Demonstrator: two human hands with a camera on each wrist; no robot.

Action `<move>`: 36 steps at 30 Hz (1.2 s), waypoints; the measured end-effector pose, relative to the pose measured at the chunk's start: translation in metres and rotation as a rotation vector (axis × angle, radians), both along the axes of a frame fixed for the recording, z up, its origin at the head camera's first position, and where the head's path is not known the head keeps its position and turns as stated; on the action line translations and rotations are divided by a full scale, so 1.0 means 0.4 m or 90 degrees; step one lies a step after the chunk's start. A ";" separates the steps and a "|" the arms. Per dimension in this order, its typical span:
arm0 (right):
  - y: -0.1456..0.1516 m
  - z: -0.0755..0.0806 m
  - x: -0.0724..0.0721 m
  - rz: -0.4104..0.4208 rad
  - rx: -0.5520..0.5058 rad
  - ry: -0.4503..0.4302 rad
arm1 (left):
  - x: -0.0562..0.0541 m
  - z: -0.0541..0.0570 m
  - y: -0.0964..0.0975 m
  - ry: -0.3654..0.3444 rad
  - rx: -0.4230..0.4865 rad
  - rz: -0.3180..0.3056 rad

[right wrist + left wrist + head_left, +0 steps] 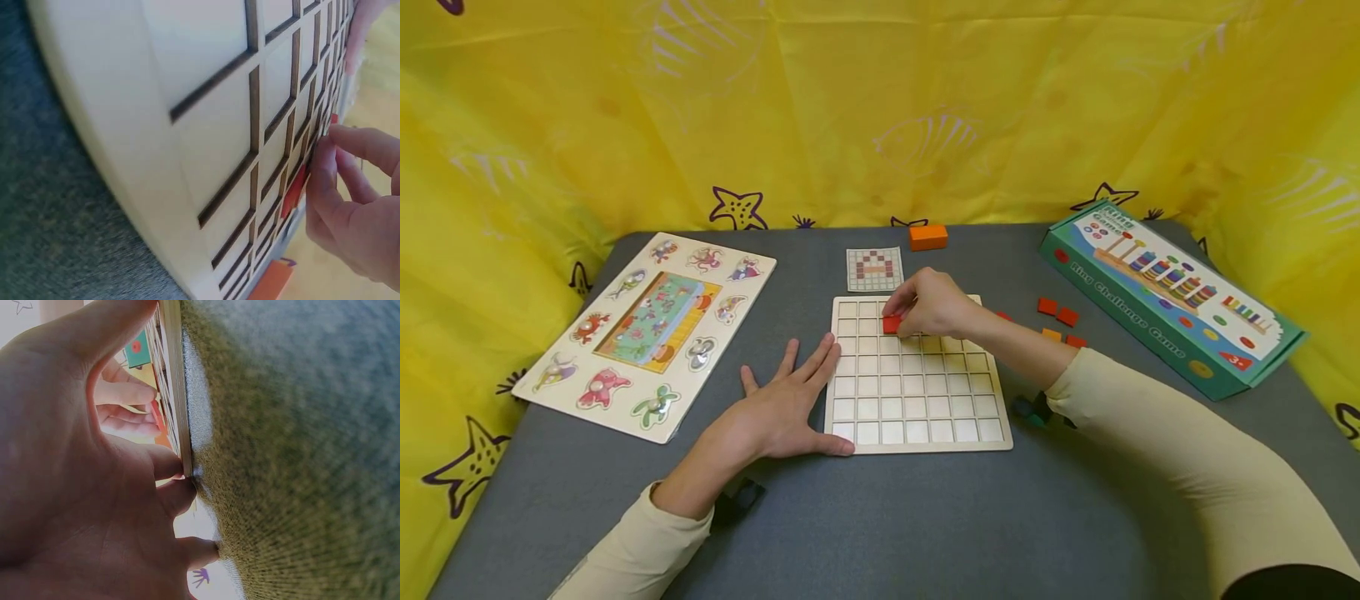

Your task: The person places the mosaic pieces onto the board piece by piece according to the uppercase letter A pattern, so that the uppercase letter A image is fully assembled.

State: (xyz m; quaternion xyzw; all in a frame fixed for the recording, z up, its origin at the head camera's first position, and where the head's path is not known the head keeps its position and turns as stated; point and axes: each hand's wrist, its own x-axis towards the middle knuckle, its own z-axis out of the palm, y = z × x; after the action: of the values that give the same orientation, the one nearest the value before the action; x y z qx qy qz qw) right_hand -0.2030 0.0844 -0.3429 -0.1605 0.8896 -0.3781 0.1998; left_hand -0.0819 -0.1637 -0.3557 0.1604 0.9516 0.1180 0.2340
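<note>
A pale wooden grid board (pixel 914 408) lies on the grey table. My left hand (pixel 782 408) is spread at its left edge, with the thumb on the lower left corner and fingertips against the side. Over the board's top rows, my right hand (pixel 934 307) pinches a small red square tile (pixel 891 324) between thumb and fingers, right at the cells. In the right wrist view another red tile (pixel 294 190) shows on the board near my fingers; in the head view the hand covers that spot.
Behind the board lies a pattern card (pixel 875 269), with an orange block (pixel 928 237) beyond. Loose red tiles (pixel 1067 317) and an orange tile (pixel 1051 335) lie to the right, near a green game box (pixel 1150 308). A wooden animal puzzle (pixel 655 333) occupies the left.
</note>
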 end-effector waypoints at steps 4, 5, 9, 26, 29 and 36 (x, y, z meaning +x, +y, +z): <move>-0.010 0.001 -0.002 0.009 0.022 0.011 | 0.000 0.000 0.000 -0.001 0.001 0.000; -0.011 0.002 -0.002 0.010 0.028 0.013 | 0.000 0.000 0.000 -0.001 0.001 0.000; -0.015 0.005 -0.004 0.015 0.052 0.025 | 0.000 0.000 0.000 0.002 0.002 -0.001; -0.029 0.008 -0.008 0.043 0.097 0.063 | 0.000 0.001 0.001 0.003 -0.001 -0.003; -0.028 0.009 -0.008 0.046 0.098 0.064 | 0.000 0.001 0.001 0.003 0.000 -0.003; -0.025 0.010 -0.007 0.054 0.093 0.064 | 0.001 0.000 0.000 0.003 0.004 -0.001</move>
State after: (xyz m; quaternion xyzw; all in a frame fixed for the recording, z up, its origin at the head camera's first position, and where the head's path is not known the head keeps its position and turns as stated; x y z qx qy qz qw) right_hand -0.2059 0.0744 -0.3389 -0.2019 0.9160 -0.2949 0.1820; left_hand -0.0816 -0.1638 -0.3556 0.1622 0.9516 0.1204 0.2315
